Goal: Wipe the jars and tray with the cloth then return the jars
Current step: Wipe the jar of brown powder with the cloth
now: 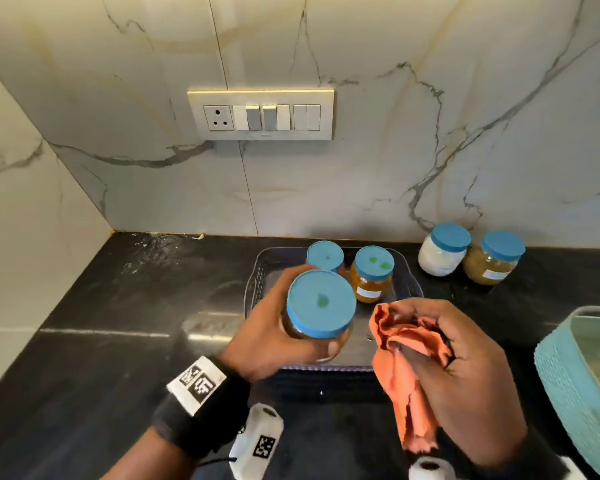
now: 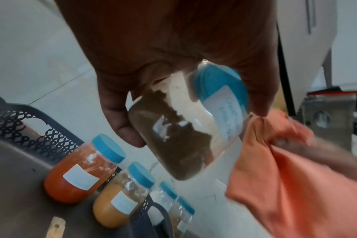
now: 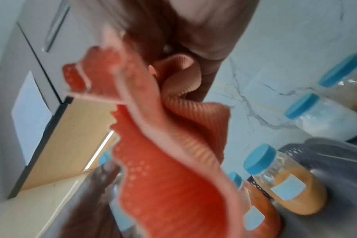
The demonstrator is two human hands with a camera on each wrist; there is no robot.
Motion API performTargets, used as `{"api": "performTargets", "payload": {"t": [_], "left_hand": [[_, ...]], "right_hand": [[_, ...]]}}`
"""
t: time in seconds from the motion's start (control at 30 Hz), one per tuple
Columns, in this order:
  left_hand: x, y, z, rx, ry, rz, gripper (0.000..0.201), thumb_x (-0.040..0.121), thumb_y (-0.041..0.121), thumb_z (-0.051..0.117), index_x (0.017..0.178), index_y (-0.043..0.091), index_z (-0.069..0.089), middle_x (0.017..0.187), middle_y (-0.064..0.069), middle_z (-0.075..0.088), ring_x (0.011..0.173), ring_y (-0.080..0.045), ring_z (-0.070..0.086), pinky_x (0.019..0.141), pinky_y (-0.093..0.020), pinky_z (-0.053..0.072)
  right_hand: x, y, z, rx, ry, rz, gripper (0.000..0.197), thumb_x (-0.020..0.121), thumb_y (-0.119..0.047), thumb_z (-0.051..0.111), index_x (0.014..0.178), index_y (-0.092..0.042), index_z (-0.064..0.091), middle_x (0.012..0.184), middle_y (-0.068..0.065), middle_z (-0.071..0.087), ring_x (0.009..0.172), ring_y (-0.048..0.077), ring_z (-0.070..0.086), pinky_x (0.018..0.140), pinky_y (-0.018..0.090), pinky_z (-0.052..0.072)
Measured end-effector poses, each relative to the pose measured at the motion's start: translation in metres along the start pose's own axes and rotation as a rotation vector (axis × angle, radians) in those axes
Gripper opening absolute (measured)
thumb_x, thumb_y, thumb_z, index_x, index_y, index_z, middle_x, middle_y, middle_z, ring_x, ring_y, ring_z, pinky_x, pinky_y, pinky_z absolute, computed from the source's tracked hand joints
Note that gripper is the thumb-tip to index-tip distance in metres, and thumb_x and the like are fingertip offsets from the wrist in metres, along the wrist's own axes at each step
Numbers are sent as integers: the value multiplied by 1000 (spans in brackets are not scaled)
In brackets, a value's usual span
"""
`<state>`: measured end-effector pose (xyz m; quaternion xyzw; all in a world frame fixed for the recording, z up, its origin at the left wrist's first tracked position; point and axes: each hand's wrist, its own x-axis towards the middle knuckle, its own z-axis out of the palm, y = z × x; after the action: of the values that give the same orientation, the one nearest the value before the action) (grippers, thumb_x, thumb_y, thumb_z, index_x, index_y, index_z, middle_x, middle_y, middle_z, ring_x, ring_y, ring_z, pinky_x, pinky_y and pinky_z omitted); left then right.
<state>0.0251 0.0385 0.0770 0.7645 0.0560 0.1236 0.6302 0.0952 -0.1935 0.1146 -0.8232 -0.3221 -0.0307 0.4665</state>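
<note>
1. Left hand (image 1: 274,341) grips the brown-powder jar (image 2: 179,133), lifted above the tray (image 1: 253,282).
2. Right hand (image 1: 465,368) clutches the orange cloth (image 1: 406,368), just beside the jar.
3. Risk: wiping pressure could twist the jar loose (smooth wall), dropping it onto the two jars below.

I see a black stone counter (image 1: 101,323) filling the lower frame; on it, a dark tray (image 1: 411,282) at centre, two blue-lidded jars (image 1: 444,249) (image 1: 492,258) right of it, and a teal basket (image 1: 561,382) at the lower right edge.
</note>
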Motion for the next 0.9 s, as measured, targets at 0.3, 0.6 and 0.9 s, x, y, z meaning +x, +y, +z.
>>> {"api": "performTargets", "payload": {"t": [0.3, 0.6, 0.9], "left_hand": [[-20, 21, 66, 267, -1, 221, 94, 59, 26, 99, 140, 18, 50, 133, 6, 63, 122, -16, 63, 101, -36, 52], [-23, 41, 132, 420, -17, 367, 85, 62, 38, 91, 135, 30, 50, 130, 12, 60, 119, -15, 60, 96, -39, 52], [-26, 61, 159, 469, 59, 428, 83, 62, 42, 92, 133, 20, 56, 128, 17, 60, 119, -7, 58, 100, -23, 47]], "right_hand": [[-6, -9, -28, -297, -126, -450, 26, 90, -26, 55, 109, -19, 71, 109, -2, 67, 96, 16, 64, 84, 31, 55], [-2, 6, -78, -219, -51, -338, 24, 90, -27, 55, 101, -16, 73, 100, -1, 70, 90, 17, 66, 75, 35, 58], [-28, 38, -130, -267, -124, -368, 19, 84, -18, 60, 99, -17, 73, 98, -6, 65, 88, 16, 63, 73, 30, 49]]}}
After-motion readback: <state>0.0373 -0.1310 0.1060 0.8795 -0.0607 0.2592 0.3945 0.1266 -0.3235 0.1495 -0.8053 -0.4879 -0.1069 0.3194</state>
